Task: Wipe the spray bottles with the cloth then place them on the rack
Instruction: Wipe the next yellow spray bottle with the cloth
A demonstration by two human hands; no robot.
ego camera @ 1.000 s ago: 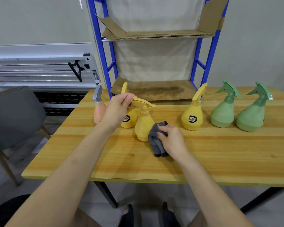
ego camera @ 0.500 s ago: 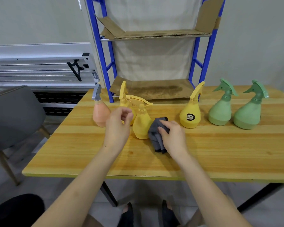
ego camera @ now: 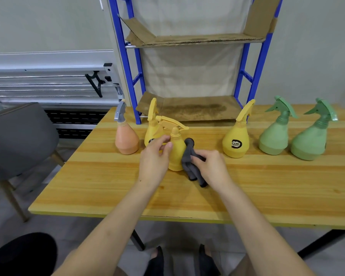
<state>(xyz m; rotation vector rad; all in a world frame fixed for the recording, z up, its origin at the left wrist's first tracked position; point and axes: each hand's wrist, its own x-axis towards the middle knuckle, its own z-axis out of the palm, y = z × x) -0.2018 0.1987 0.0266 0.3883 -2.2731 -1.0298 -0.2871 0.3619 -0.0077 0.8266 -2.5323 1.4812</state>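
I see the wooden table [ego camera: 108, 188] with six spray bottles standing upright along its far half; the nearest yellow bottle [ego camera: 176, 154] stands in front of the rest, between the two hands; my left hand [ego camera: 154, 157] is at its left flank, fingers loosely bent and the thumb and fingertips touching the bottle's shoulder, though I cannot tell whether they really clasp it; my right hand [ego camera: 211, 166] grips the grey cloth [ego camera: 188, 160], fingers curled round its bunched folds, and presses it against the bottle's right side, with the cloth's lower ends trailing onto the table; a second yellow bottle [ego camera: 152, 130] stands just behind, partly hidden, and a peach bottle [ego camera: 126, 139] with a grey trigger stands to its left; a third yellow bottle [ego camera: 236, 143] and two green bottles [ego camera: 273, 139] [ego camera: 309, 144] stand further right, well apart from the hands; the blue rack [ego camera: 249, 80] rises behind the table, its shelves lined with cardboard [ego camera: 191, 108]; a grey chair [ego camera: 18, 136] sits at the left.
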